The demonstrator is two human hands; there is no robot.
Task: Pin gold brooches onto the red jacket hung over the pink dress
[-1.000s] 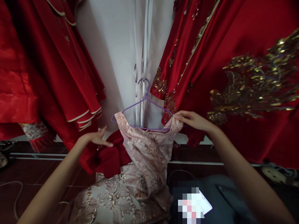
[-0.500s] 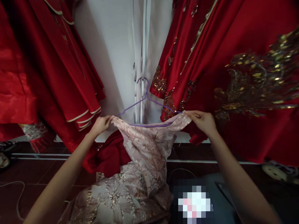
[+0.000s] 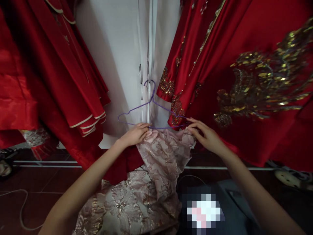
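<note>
A pale pink brocade dress [image 3: 160, 156] with a metallic floral pattern hangs down in front of me, its lower part bunched toward the bottom of the view. Right above its top edge is a purple wire hanger [image 3: 137, 107], with its left corner and most of its lower bar showing bare. My left hand [image 3: 135, 134] is closed on the dress's top edge, against the hanger's lower bar. At the other end of that edge, my right hand [image 3: 204, 133] pinches the fabric, its fingertips by the hanger's right corner, which they partly hide.
Red garments [image 3: 80, 81] hang at left, and red gowns with gold sequins [image 3: 264, 81] at right. Behind is a white panel [image 3: 110, 49] with vertical strips. A white rail [image 3: 49, 163] runs low. A cable [image 3: 23, 209] lies on the dark floor. A blurred bright patch [image 3: 204, 212] sits low.
Both ends of the dress's top edge have come closer together, my left hand moving right. The hanger's left corner and lower bar, earlier inside the dress, now show above it.
</note>
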